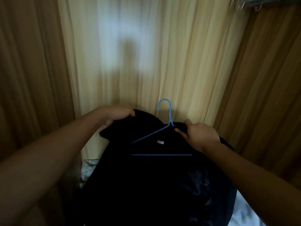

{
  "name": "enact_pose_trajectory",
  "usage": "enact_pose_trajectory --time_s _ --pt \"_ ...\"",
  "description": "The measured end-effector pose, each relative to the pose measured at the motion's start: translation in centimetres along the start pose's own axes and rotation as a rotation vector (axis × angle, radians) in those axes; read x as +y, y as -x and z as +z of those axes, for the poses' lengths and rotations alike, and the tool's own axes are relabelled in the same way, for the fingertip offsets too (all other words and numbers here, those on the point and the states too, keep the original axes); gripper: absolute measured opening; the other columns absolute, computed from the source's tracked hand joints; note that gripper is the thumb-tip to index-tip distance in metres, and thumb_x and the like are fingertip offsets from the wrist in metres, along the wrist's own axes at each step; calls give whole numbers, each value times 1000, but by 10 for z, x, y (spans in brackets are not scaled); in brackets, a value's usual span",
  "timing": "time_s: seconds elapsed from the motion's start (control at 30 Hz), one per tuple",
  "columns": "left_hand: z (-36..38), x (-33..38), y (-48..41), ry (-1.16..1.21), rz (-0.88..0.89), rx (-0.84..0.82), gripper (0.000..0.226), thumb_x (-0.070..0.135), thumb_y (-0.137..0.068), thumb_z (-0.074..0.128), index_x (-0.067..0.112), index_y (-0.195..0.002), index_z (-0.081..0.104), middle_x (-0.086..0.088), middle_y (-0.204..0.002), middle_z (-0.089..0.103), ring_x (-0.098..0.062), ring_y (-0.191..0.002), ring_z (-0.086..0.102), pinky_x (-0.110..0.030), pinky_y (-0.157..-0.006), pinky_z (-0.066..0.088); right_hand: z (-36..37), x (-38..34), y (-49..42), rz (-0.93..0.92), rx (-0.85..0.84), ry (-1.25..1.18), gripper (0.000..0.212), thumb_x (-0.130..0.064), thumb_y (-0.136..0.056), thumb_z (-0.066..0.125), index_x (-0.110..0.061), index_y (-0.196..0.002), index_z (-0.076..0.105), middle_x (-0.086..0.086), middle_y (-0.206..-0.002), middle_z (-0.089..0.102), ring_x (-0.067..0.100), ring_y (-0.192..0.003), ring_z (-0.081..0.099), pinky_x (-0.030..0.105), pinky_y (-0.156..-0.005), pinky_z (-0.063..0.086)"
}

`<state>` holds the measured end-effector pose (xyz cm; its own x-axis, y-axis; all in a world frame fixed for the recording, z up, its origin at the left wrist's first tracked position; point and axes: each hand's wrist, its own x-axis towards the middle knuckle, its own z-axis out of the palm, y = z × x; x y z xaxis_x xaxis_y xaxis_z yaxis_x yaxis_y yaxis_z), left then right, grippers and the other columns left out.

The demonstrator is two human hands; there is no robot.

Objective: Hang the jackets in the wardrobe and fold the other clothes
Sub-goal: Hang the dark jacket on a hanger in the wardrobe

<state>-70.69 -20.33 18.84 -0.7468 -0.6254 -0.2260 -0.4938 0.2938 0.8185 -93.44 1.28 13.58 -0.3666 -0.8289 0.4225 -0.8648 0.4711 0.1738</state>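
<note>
Gripping the dark jacket [156, 176] at its shoulders, the left hand [117, 115] and right hand [201, 136] flank the blue hanger [169, 121] between them.

A dark jacket [156, 180] hangs open and upright with its inner lining and a small pale label facing the camera, a blue wire hanger [164, 128] threaded inside its collar, hook pointing up.
</note>
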Motion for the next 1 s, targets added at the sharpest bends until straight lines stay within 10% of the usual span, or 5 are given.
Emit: enact_pose_trajectory --time_s 0.17,0.37,1.0 --pt "30 64 24 151 371 94 21 15 -96 55 5 -106 71 -18 -99 75 -31 -84 70 -39 -81 56 -50 -18 -14 136 190 -184 60 -76 -95 34 -22 -114 52 17 -100 70 41 -95 66 41 -70 47" --pt "24 55 19 -570 653 246 87 83 -72 47 40 -147 39 1 -145 44 -16 -137 42 -41 -117 34 -97 17 -12 217 218 -268 61 -79 -91 40 -25 -114 55 11 -103 69 37 -99 65 39 -72 49" --pt "29 171 34 -562 820 658 87 95 -69 45 35 -133 48 3 -106 70 -22 -97 68 -37 -80 55 -234 42 10 167 271 196 90 -92 -80 19 -17 -124 42 12 -101 70 37 -95 68 41 -67 46"
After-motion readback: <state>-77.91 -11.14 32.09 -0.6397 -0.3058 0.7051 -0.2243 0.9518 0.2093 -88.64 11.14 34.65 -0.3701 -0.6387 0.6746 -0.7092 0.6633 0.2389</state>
